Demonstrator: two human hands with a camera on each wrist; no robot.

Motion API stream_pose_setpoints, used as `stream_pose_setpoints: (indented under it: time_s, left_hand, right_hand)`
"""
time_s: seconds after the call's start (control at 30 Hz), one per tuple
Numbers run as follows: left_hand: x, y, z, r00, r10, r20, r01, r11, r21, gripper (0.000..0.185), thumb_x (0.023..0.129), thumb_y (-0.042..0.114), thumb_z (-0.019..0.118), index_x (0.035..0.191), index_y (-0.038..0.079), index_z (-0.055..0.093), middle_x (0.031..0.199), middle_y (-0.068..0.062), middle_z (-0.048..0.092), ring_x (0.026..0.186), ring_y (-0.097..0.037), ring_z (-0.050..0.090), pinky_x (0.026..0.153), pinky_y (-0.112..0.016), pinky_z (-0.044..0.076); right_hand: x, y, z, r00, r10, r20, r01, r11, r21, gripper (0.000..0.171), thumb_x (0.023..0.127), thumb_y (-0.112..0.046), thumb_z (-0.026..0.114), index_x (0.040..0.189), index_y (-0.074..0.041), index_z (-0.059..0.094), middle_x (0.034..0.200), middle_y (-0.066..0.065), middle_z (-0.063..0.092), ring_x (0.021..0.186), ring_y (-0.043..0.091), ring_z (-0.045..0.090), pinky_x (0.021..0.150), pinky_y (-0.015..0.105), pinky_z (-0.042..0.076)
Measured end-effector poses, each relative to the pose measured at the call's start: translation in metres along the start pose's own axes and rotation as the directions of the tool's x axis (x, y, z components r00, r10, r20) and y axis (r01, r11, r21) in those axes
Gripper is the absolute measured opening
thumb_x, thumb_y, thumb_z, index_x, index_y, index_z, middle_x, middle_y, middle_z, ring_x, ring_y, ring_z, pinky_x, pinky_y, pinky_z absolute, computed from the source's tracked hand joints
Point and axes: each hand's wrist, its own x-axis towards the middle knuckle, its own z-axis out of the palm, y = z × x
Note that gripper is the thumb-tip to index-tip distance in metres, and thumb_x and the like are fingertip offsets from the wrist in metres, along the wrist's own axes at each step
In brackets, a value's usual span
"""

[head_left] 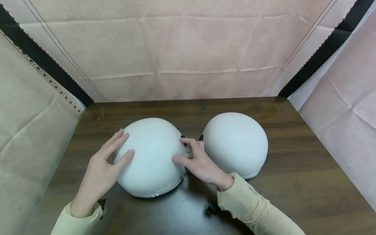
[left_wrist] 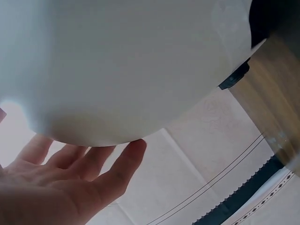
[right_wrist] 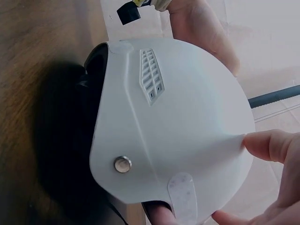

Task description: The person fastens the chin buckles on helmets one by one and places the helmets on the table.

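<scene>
A white open-face helmet (head_left: pixel 151 156), crown up, is on the wooden table between both hands. My left hand (head_left: pixel 102 169) rests along its left side, fingers and thumb spread against the shell. At its right side, my right hand (head_left: pixel 202 160) holds the shell with thumb on the outside and bent fingers near the edge. In the right wrist view, one fingertip (right_wrist: pixel 161 214) reaches into the cutout at the rim. That side of the helmet (right_wrist: pixel 187 108) shows a slatted vent (right_wrist: pixel 151 75), a silver stud (right_wrist: pixel 123 164) and a clear oval patch (right_wrist: pixel 183 199).
A second white helmet (head_left: pixel 236 143) stands just right of the first, close to my right hand. Brown wood-grain tabletop (head_left: pixel 293 169) extends around both. Pale fabric walls (head_left: pixel 188 49) with black edge strips (head_left: pixel 44 54) rise behind and beside the table.
</scene>
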Motion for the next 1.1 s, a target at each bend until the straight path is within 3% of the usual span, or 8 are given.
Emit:
stream_pose_setpoints:
  time_s: [0.37, 0.6, 0.9, 1.1]
  left_hand:
    - [-0.0001, 0.0012, -0.0001, 0.997, 0.03, 0.065, -0.036, 0.995, 0.095, 0.064, 0.088, 0.039, 0.064, 0.144, 0.018, 0.04, 0.15, -0.005, 0.028, 0.129, -0.04, 0.033, 0.085, -0.069, 0.035]
    - [-0.0022, 0.0016, -0.0022, 0.988, 0.011, 0.152, -0.031, 0.991, 0.13, 0.076, 0.087, 0.045, 0.064, 0.149, 0.022, 0.027, 0.153, -0.007, 0.015, 0.129, -0.043, 0.028, 0.082, -0.071, 0.034]
    - [-0.0038, 0.0048, -0.005, 0.989, 0.025, 0.145, -0.045, 0.99, 0.135, 0.08, 0.085, 0.044, 0.067, 0.149, 0.017, 0.027, 0.154, -0.005, 0.016, 0.133, -0.041, 0.025, 0.084, -0.072, 0.032]
    - [-0.0039, 0.0072, -0.0059, 0.986, 0.066, 0.155, -0.086, 0.988, 0.124, 0.076, 0.085, 0.041, 0.068, 0.149, 0.028, 0.028, 0.154, -0.005, 0.018, 0.133, -0.039, 0.024, 0.083, -0.072, 0.033]
  right_hand:
    - [0.0002, -0.0023, 0.0001, 0.999, -0.015, -0.029, 0.014, 1.0, -0.009, 0.058, 0.083, -0.046, 0.067, 0.132, -0.031, 0.041, 0.121, 0.008, 0.03, 0.098, 0.019, 0.051, 0.079, 0.035, 0.045]
    - [-0.0003, -0.0048, -0.0015, 0.998, -0.03, -0.059, 0.029, 0.999, -0.025, 0.055, 0.081, -0.045, 0.069, 0.129, -0.034, 0.045, 0.12, 0.008, 0.032, 0.099, 0.02, 0.047, 0.078, 0.036, 0.046]
    - [-0.0007, -0.0049, -0.0046, 0.996, -0.082, -0.045, 0.08, 0.996, -0.045, 0.05, 0.082, -0.043, 0.07, 0.127, -0.038, 0.048, 0.115, 0.006, 0.036, 0.098, 0.021, 0.047, 0.079, 0.036, 0.045]
    - [-0.0007, -0.0057, -0.006, 0.992, -0.118, -0.041, 0.116, 0.992, -0.048, 0.05, 0.083, -0.041, 0.07, 0.128, -0.039, 0.049, 0.114, 0.007, 0.037, 0.096, 0.021, 0.049, 0.079, 0.036, 0.046]
